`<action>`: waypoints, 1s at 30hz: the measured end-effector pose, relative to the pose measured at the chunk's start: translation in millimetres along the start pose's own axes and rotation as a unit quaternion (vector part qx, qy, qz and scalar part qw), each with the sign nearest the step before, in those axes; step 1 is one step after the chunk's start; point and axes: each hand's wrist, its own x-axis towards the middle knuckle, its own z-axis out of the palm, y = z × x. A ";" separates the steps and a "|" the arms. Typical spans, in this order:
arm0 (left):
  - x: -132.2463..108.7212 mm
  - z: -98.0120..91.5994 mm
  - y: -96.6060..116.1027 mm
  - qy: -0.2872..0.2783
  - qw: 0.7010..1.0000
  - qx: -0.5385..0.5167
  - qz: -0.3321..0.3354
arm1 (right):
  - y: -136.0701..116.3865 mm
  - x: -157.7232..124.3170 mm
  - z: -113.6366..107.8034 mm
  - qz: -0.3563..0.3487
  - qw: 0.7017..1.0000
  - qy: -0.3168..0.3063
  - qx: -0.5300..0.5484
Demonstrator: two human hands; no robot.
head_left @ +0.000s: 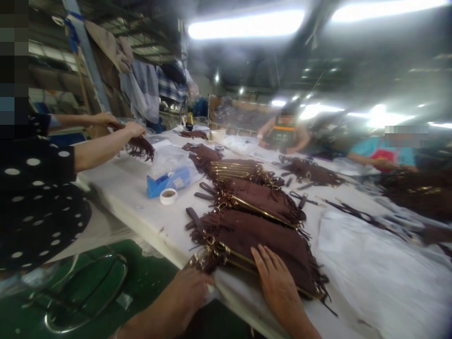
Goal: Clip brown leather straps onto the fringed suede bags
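Right hand [277, 278] lies flat, ungrasping, on the brown bag [264, 238] at the table's [122, 184] edge; left hand [189, 288] curls beside that edge, grasp indeterminable. Uneven pulling could drag the bag off the table.

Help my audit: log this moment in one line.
right hand: on brown bag; left hand: near dark fringe, hold unclear; bag: on white table

Bright strip lights [247, 26] shine over a green floor [151, 268] and white table [127, 188].
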 end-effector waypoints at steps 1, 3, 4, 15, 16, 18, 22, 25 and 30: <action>-2.3 -2.6 2.1 0.025 0.997 -0.055 -0.055 | -1.3 2.3 -7.3 0.001 1.000 -0.010 0.014; -5.6 -5.8 3.4 0.087 0.965 -0.171 -0.177 | -6.8 9.5 -23.8 -0.002 0.998 -0.017 0.054; -6.7 -6.1 2.7 0.114 0.939 -0.228 -0.231 | -11.5 14.7 -31.4 -0.006 0.997 -0.009 0.077; -9.7 23.9 -6.4 0.157 0.782 -0.477 -0.369 | -63.4 66.8 -22.6 -0.062 0.980 -0.032 0.185; -10.2 26.1 -5.9 0.155 0.786 -0.476 -0.364 | -61.9 65.7 -21.8 -0.053 0.976 -0.031 0.207; -10.7 30.9 -5.4 0.150 0.792 -0.473 -0.356 | -58.4 63.2 -22.4 -0.034 0.967 -0.029 0.250; -9.6 41.2 -5.8 0.145 0.801 -0.465 -0.349 | -56.1 62.2 -25.4 0.005 0.951 -0.020 0.308; -7.3 44.6 -5.4 0.145 0.814 -0.437 -0.354 | -58.2 64.3 -25.0 0.010 0.955 -0.023 0.296; -4.2 40.7 -2.4 0.139 0.834 -0.405 -0.347 | -60.5 67.2 -23.6 -0.004 0.968 -0.024 0.248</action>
